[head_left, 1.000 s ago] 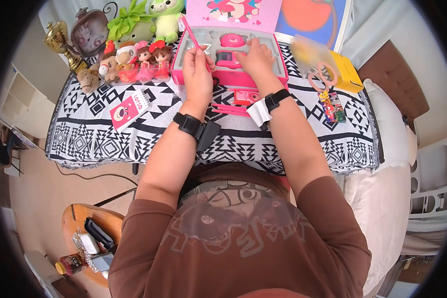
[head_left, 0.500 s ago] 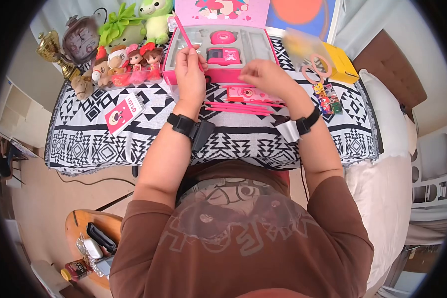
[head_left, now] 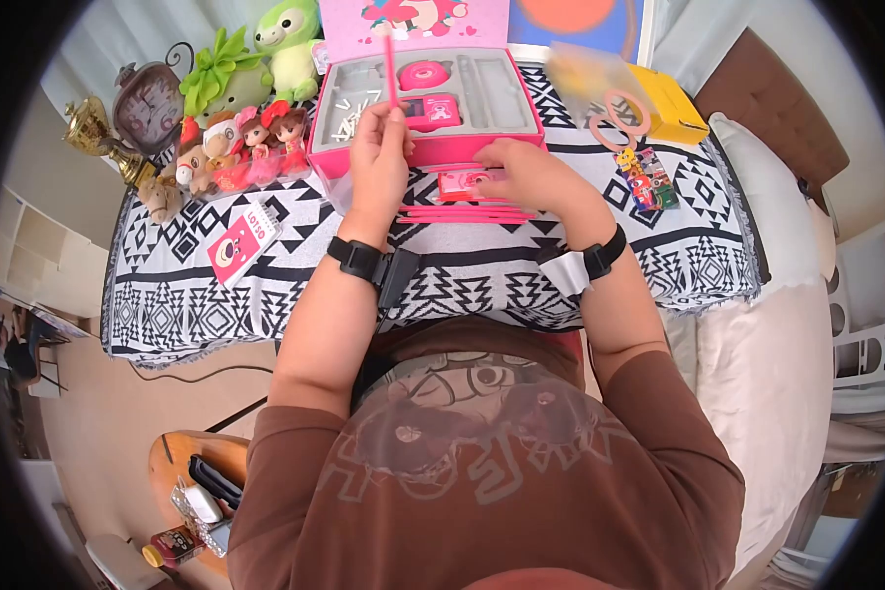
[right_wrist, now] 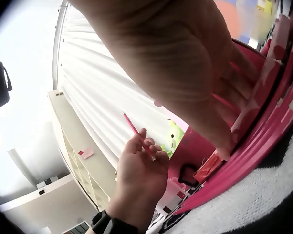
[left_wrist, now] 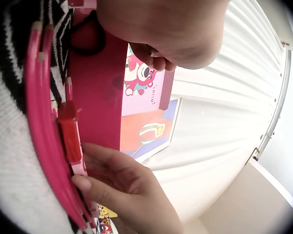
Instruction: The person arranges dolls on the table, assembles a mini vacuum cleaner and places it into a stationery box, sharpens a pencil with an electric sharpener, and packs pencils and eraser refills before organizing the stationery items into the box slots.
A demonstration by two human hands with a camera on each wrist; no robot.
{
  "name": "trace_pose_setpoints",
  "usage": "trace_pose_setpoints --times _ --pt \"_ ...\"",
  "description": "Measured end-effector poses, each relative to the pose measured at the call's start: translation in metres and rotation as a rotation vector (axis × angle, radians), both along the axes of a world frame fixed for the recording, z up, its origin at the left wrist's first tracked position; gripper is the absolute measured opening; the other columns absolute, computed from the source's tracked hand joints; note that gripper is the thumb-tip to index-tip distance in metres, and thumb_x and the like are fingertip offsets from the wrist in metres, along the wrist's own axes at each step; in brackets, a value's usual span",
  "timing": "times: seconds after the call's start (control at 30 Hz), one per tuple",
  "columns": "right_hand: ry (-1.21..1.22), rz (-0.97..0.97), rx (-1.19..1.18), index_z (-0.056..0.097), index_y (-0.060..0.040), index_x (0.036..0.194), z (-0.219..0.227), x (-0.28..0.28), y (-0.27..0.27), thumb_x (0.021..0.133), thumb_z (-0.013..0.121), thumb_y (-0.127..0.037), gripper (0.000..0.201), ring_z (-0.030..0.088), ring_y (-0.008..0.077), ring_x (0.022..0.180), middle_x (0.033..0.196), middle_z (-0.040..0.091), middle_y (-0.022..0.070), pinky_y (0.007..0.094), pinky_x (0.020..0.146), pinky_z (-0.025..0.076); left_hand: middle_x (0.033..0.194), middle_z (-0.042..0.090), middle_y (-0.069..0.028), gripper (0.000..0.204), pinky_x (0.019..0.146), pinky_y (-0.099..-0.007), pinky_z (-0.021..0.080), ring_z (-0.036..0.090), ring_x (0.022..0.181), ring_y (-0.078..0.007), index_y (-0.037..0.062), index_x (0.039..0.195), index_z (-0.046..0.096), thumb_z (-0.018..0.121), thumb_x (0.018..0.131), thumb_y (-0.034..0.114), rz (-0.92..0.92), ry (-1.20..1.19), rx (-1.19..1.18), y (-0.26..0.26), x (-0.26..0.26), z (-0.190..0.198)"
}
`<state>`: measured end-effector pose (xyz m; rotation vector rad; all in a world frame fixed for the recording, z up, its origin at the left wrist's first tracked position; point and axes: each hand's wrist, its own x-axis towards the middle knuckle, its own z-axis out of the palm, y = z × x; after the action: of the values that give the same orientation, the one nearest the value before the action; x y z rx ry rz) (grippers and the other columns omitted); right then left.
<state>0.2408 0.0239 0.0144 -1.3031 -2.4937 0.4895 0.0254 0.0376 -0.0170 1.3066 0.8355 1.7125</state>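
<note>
Shifts right hand (head_left: 541, 177) since the earlier frame from above the front edge of the pink box (head_left: 442, 149) down to the right end of the flat pink-and-red pack (head_left: 457, 185), upper centre of the frame. Turns pink pencil (head_left: 390, 69) from a leftward lean to nearly upright in the head view. Pinches the pencil near its lower end in left hand (head_left: 376, 162) with a narrow grip, probably to hold the long shaft clear of the box. Pinches the pack in the right hand with a narrow grip, thumb on the near side and fingers behind, apparently for a hold on both faces. Lies, for the pack, on the patterned cloth (head_left: 462, 275) between the box and several loose pink pencils (head_left: 462, 213), probably for easy reach. Lie roughly parallel, for these pencils, likely to stay together. Holds, for the box, white pieces (head_left: 344, 120) in the left compartment and a round pink item (head_left: 424, 74) in a recess near the centre, presumably shaped to limit sliding.
</note>
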Motion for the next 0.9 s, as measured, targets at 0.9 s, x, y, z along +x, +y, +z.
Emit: trace_pose_setpoints --times 0.9 --pt "1.869 -0.503 -0.092 0.059 0.0019 0.095 -0.014 0.073 0.042 0.103 0.045 -0.029 0.035 0.046 0.0152 0.059 0.072 0.056 0.0074 0.0288 0.057 0.039 0.099 0.067 -0.0171 0.024 0.082 -0.0395 0.05 0.064 0.092 -0.0337 0.0026 0.108 0.065 0.064 0.09 0.019 -0.221 0.971 0.079 -0.023 0.023 -0.002"
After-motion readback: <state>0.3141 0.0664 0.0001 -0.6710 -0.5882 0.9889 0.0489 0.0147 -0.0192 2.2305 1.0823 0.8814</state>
